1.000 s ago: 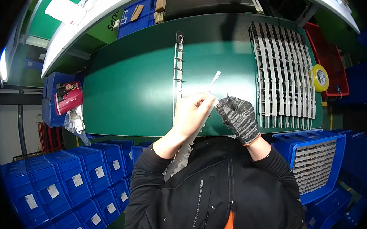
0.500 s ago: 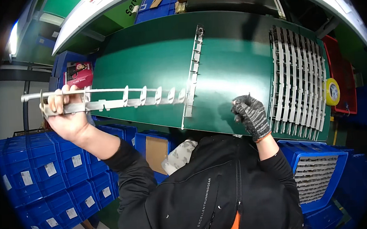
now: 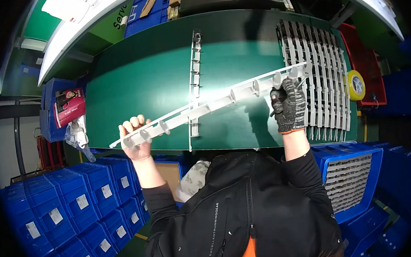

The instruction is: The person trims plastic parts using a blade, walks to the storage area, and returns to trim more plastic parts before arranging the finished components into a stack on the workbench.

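A long pale metal strip (image 3: pixel 221 101) with a thin rod along it and several rounded tabs slants across the table, its right end higher in the picture. My bare left hand (image 3: pixel 138 144) is closed around its left end, fingertips showing past the far edge. At the other end my right hand (image 3: pixel 290 108), in a dark grey knitted glove, grips the strip from below; part of its fingers is hidden. Behind the held piece a similar strip (image 3: pixel 195 72) lies on the green table (image 3: pixel 136 71), pointing away from me. The held strip crosses over its near part.
Rows of similar strips (image 3: pixel 320 93) lie side by side at the table's right. A yellow tape roll (image 3: pixel 356 85) and a red bin (image 3: pixel 362 62) stand beyond them. Blue crates (image 3: pixel 68 198) are stacked at lower left; another crate (image 3: pixel 330 201) at lower right holds strips.
The strip's right end has swung over to the right, and my right hand has taken hold there. My left hand has moved right and nearer. The whole view has shifted slightly.
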A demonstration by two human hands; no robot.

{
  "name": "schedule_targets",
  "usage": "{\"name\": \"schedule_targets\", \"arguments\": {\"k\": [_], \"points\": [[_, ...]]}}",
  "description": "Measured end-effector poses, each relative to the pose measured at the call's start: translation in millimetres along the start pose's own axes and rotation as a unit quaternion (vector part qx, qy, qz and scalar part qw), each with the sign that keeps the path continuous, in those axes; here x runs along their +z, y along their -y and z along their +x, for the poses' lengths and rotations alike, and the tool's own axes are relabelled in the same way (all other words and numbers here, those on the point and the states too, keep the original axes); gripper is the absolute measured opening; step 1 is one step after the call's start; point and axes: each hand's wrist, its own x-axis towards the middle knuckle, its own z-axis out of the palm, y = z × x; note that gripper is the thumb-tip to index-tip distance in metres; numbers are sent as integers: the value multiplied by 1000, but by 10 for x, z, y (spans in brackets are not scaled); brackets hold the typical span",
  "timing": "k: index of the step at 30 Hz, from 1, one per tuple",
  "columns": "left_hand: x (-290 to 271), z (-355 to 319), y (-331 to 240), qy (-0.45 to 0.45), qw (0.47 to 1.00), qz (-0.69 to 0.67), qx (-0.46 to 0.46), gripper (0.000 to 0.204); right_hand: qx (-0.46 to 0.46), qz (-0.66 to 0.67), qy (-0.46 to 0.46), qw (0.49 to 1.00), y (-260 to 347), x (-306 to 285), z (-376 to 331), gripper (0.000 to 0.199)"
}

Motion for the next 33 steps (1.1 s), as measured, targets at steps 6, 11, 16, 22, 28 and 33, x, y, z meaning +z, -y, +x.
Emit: {"name": "schedule_targets", "arguments": {"k": [6,11,16,22,28,33], "points": [[57,136,-100,178,878,407,-178,44,-25,-138,102,985,214,163,-101,7],[782,197,825,226,849,306,-368,47,26,-284,215,934,32,470,-298,14],[932,121,1170,198,846,155,-469,56,-122,-447,216,859,28,546,-360,19],[937,141,1085,74,904,110,-408,48,-293,-625,252,678,-43,336,-641,16],[976,152,1048,29,903,123,-410,40,-277,-636,258,673,-131,382,-683,15],[963,112,1068,19,917,127,-378,42,-264,-649,247,669,-136,369,-678,14]]}}
